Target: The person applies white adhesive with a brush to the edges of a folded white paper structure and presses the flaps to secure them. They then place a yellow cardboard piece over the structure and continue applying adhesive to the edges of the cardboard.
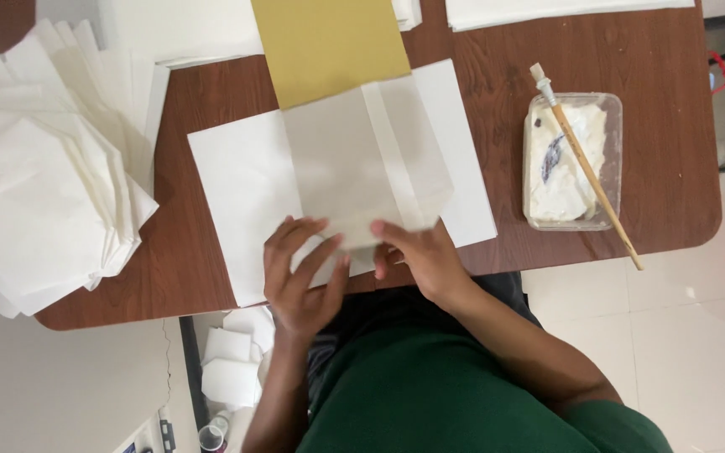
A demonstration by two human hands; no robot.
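A folded grey-white paper piece (354, 164) lies on a larger white sheet (241, 180) on the brown wooden table (656, 67). Its far end is a mustard-yellow sheet (329, 42). My left hand (299, 273) lies flat with fingers spread on the near edge of the folded paper. My right hand (417, 256) presses the same near edge just to the right, fingers bent down onto it. Both hands touch the paper near the table's front edge.
A fanned stack of white sheets (35, 168) covers the table's left side. At the right stands a clear plastic tub of white paste (572, 164) with a long wooden brush (589, 168) laid across it. More white sheets (547, 10) lie at the back; folded paper pieces (232, 361) lie on the floor.
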